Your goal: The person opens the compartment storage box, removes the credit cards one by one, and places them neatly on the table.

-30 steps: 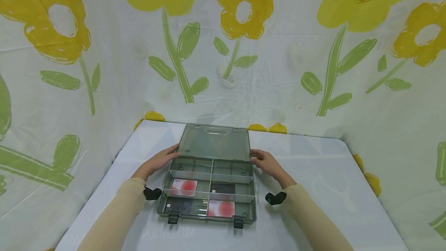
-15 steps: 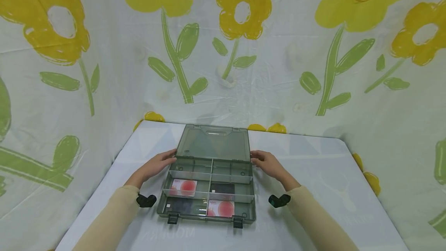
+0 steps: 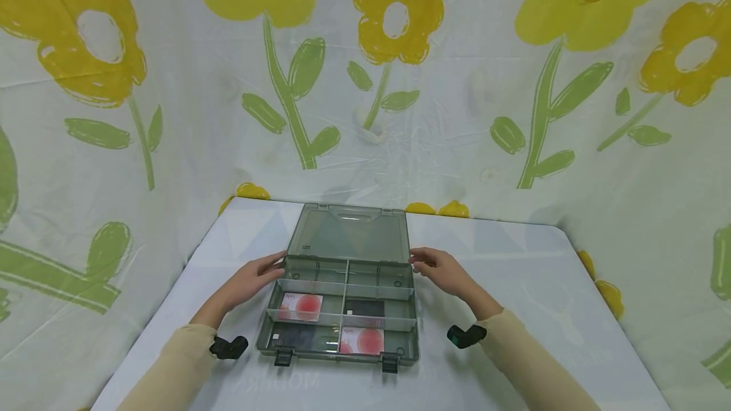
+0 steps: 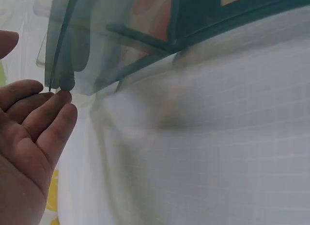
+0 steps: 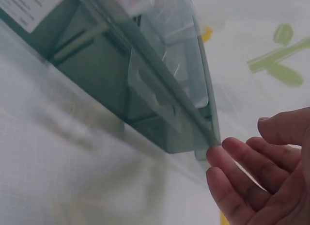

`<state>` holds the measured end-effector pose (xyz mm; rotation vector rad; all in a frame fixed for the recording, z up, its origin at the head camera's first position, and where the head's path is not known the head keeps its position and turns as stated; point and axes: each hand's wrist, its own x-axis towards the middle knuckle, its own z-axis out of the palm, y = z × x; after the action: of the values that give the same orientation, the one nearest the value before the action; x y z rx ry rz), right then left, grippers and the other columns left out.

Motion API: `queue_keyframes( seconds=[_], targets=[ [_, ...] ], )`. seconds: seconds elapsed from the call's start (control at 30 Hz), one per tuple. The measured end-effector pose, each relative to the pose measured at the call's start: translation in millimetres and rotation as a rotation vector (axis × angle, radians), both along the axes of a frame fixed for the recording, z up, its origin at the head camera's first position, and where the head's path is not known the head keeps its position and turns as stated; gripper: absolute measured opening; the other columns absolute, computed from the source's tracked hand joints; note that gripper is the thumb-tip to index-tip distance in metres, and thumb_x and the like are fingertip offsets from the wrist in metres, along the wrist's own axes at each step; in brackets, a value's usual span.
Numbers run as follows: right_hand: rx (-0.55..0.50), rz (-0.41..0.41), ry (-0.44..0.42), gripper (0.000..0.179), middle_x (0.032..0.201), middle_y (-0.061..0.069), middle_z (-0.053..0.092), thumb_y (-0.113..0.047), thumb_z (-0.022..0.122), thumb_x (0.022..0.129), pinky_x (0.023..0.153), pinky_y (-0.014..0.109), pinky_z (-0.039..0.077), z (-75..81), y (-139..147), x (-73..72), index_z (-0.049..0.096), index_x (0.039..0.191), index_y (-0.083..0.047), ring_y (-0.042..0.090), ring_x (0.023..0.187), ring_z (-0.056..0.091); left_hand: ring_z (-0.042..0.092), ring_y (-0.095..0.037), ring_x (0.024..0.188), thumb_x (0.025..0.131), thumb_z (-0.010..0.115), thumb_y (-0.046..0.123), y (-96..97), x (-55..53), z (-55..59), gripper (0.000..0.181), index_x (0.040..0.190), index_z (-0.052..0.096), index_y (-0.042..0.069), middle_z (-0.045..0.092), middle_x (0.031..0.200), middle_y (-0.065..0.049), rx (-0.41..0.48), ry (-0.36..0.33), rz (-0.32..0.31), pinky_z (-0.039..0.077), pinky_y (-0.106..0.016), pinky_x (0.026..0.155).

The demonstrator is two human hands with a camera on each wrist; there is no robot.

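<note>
A translucent grey-green compartment box (image 3: 379,276) lies with its lid (image 3: 351,233) folded back toward the wall. Inside, a white card with a red circle (image 3: 301,307) is in the middle left compartment, and a similar card (image 3: 362,340) is front right. Dark cards fill the middle right (image 3: 365,308) and front left (image 3: 294,337) compartments. My left hand (image 3: 245,284) is beside the box's left rear corner, fingers extended, fingertips at the hinge in the left wrist view. My right hand (image 3: 448,271) mirrors it at the right rear corner, fingers loosely bent, fingertips at the edge. Neither hand grips anything.
The box stands on a white table (image 3: 514,309) with faint printed lettering. Two dark latches, left (image 3: 283,358) and right (image 3: 390,364), hang open at its front. A flower-patterned curtain (image 3: 434,132) encloses the table's back and sides. Each wrist carries a black device.
My left hand has slid outward and a little toward me from the lid's corner. My right wrist has shifted slightly right and nearer. The box and cards stay where they were.
</note>
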<state>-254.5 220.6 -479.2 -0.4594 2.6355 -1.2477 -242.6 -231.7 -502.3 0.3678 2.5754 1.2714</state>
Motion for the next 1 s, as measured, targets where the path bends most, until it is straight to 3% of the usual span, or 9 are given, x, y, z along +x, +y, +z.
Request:
queue_keyframes(
  seconds=[0.3, 0.5, 0.6, 0.73, 1.0],
  targets=[
    [-0.030, 0.038, -0.027, 0.042, 0.128, 0.017, 0.067, -0.018, 0.056, 0.107, 0.096, 0.046, 0.059, 10.3, -5, 12.6, 0.054, 0.144, 0.001, 0.025, 0.107, 0.068, 0.043, -0.044, 0.141, 0.102, 0.064, 0.028, -5.9, 22.1, -7.3, 0.068, 0.158, 0.034, 0.003, 0.031, 0.162, -0.021, 0.084, 0.060, -0.042, 0.043, -0.056, 0.112],
    [-0.093, 0.109, -0.087, 0.043, 0.129, 0.023, 0.065, -0.018, 0.056, 0.107, 0.094, 0.044, 0.060, 17.9, -10, 23.4, 0.053, 0.143, 0.004, 0.033, 0.108, 0.067, 0.042, -0.043, 0.142, 0.096, 0.073, 0.029, -3.7, 36.1, -12.6, 0.074, 0.157, 0.039, 0.005, 0.036, 0.161, -0.019, 0.067, 0.134, -0.065, 0.041, -0.052, 0.113],
    [-0.115, 0.140, -0.107, 0.043, 0.129, 0.025, 0.064, -0.017, 0.055, 0.107, 0.092, 0.045, 0.061, 20.5, -12, 27.7, 0.052, 0.143, 0.005, 0.035, 0.108, 0.067, 0.044, -0.043, 0.141, 0.092, 0.077, 0.031, -2.0, 41.9, -11.8, 0.077, 0.155, 0.042, 0.006, 0.039, 0.159, -0.019, 0.047, 0.139, -0.054, 0.040, -0.053, 0.113],
    [-0.123, 0.179, -0.129, 0.042, 0.127, 0.025, 0.065, -0.017, 0.054, 0.107, 0.090, 0.046, 0.062, 22.8, -17, 33.4, 0.052, 0.142, 0.007, 0.037, 0.105, 0.067, 0.047, -0.042, 0.138, 0.088, 0.080, 0.037, -2.8, 46.1, -13.3, 0.082, 0.155, 0.044, 0.008, 0.042, 0.157, -0.019, 0.023, 0.130, -0.036, 0.042, -0.051, 0.113],
    [-0.093, 0.178, -0.184, 0.038, 0.121, 0.017, 0.069, -0.020, 0.055, 0.107, 0.090, 0.047, 0.062, 22.6, -28, 41.1, 0.059, 0.136, 0.004, 0.033, 0.102, 0.068, 0.048, -0.041, 0.138, 0.086, 0.082, 0.038, -3.3, 48.8, -16.1, 0.080, 0.152, 0.049, 0.006, 0.047, 0.154, -0.016, 0.029, 0.204, -0.052, 0.044, -0.051, 0.111]
  ],
)
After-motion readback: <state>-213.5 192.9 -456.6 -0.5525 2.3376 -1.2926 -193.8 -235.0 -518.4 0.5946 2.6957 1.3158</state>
